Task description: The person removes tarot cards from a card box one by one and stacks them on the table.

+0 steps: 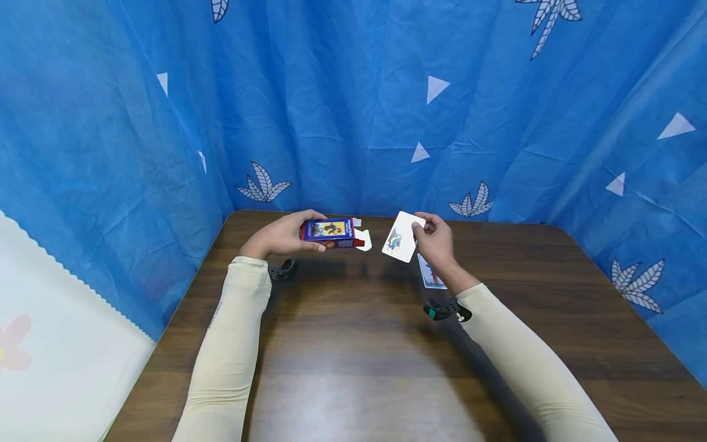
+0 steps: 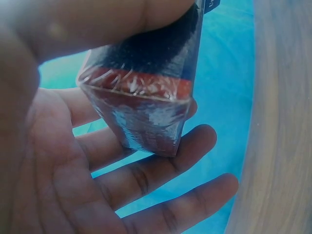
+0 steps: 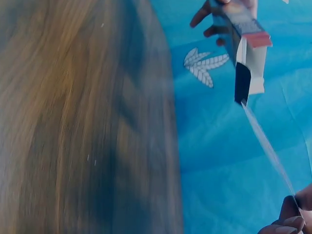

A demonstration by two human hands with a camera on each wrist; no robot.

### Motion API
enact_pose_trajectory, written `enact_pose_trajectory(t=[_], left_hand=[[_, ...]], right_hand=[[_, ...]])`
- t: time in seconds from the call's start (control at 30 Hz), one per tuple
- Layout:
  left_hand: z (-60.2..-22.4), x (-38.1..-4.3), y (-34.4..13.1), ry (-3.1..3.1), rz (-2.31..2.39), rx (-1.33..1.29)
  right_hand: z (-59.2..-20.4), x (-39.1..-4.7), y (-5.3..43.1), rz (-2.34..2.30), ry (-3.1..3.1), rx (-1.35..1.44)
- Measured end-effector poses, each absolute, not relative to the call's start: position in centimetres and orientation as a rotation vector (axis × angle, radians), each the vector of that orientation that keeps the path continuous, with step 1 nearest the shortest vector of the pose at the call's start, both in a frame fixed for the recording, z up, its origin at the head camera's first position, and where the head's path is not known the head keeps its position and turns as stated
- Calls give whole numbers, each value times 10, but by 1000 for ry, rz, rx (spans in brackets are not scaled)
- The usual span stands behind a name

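Observation:
My left hand [image 1: 284,234] grips a small blue and red card box [image 1: 329,229] above the table, thumb on one side and fingers on the other. The box's flaps [image 1: 361,236] stand open toward the right; the right wrist view looks at that open end [image 3: 249,68]. In the left wrist view the closed end of the box [image 2: 136,117] shows clear wrap and a red band. My right hand [image 1: 436,242] pinches a white card [image 1: 402,238] with a blue and yellow picture, tilted, just right of the flaps. Another picture card [image 1: 429,273] lies on the table, partly hidden under my right hand.
The dark wooden table [image 1: 342,356] ends at a blue curtain [image 1: 342,110] with leaf and triangle prints behind and along the sides. A white cloth [image 1: 61,319] hangs at the left. Black wrist straps [image 1: 442,310] sit below both hands.

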State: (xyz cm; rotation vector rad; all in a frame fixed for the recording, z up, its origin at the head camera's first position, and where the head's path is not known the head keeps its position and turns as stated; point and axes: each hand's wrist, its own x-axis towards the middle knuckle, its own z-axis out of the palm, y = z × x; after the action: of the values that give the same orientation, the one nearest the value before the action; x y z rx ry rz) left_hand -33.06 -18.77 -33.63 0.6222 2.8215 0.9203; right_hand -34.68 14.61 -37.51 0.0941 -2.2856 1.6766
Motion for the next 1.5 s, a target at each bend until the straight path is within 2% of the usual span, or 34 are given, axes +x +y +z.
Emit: enact_pose_trajectory(t=[0.47, 0.7, 1.0, 1.5], left_hand=[[-338, -331, -190, 2818, 908, 641], [-338, -331, -190, 2818, 901, 632], [-340, -332, -189, 2821, 880, 619], [-340, -334, -189, 2805, 895, 569]], right_hand=[[-384, -359, 196, 1480, -2462, 29], [-400, -368, 221, 1367, -2668, -60], [-424, -377, 229, 1353, -2772, -195], [-432, -378, 229, 1357, -2816, -172]])
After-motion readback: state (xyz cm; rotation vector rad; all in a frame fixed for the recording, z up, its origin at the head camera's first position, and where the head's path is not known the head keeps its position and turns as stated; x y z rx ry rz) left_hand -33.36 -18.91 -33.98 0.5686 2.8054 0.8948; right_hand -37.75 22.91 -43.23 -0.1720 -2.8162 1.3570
